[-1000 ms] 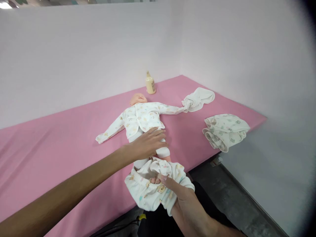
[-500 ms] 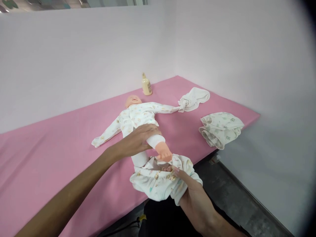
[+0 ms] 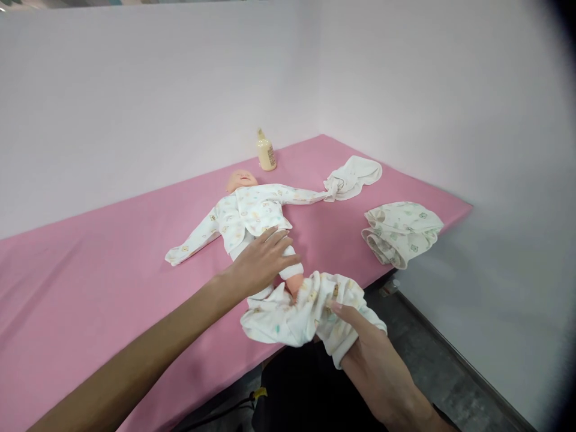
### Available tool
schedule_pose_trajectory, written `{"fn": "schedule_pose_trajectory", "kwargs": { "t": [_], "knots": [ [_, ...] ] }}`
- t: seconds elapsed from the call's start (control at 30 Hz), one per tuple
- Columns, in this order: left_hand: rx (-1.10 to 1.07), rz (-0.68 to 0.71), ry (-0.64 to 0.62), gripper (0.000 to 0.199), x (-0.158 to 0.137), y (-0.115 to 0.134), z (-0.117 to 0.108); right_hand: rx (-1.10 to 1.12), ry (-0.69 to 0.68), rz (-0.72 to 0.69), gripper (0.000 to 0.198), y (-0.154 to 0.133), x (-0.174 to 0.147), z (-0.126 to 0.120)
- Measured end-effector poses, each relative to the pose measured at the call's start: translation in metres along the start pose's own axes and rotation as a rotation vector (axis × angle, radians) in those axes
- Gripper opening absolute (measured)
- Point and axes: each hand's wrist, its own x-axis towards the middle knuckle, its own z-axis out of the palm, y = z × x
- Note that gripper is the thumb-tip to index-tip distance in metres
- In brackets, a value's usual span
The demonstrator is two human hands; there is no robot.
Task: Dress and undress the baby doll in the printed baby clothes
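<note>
A baby doll (image 3: pixel 242 180) lies on its back on the pink table cover, dressed in a white printed top (image 3: pixel 252 207). My left hand (image 3: pixel 263 261) rests over the doll's thigh and lower body, its fingers spread out and not wrapped round it. In my right hand (image 3: pixel 375 354) are bunched white printed baby pants (image 3: pixel 288 318), gripped between thumb and fingers, part of that hand being inside the cloth. One doll leg (image 3: pixel 294 283) goes into the pants, its foot covered by fabric. The other leg is mostly hidden behind my left hand and the cloth.
Behind the doll stands a cream pump bottle (image 3: pixel 266 153) near the wall. A white cloth (image 3: pixel 355 177) lies at the doll's sleeve end, and a folded printed garment (image 3: pixel 402 234) sits by the right edge of the pink table cover (image 3: pixel 112 270).
The doll's foot, bare before, is now covered by the pants. My right hand has moved slightly right with the cloth. My left hand's fingers have loosened and spread over the leg.
</note>
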Motion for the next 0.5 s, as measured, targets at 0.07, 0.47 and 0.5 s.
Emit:
{"fn": "schedule_pose_trajectory", "kwargs": {
  "t": [0.07, 0.47, 0.5],
  "knots": [
    [-0.046, 0.0, -0.009, 0.054, 0.002, 0.0005, 0.0005, -0.04, 0.016, -0.032, 0.062, 0.0021, -0.0006, 0.0026],
    [-0.255, -0.062, 0.002, 0.046, 0.0063, 0.0023, -0.0001, -0.03, -0.046, -0.008, 0.052, 0.0072, -0.0048, 0.0029],
    [-0.26, -0.085, 0.022, 0.044, 0.0079, 0.0039, 0.0009, -0.035, -0.066, 0.004, 0.049, 0.0081, -0.0055, 0.0036]
  ]
}}
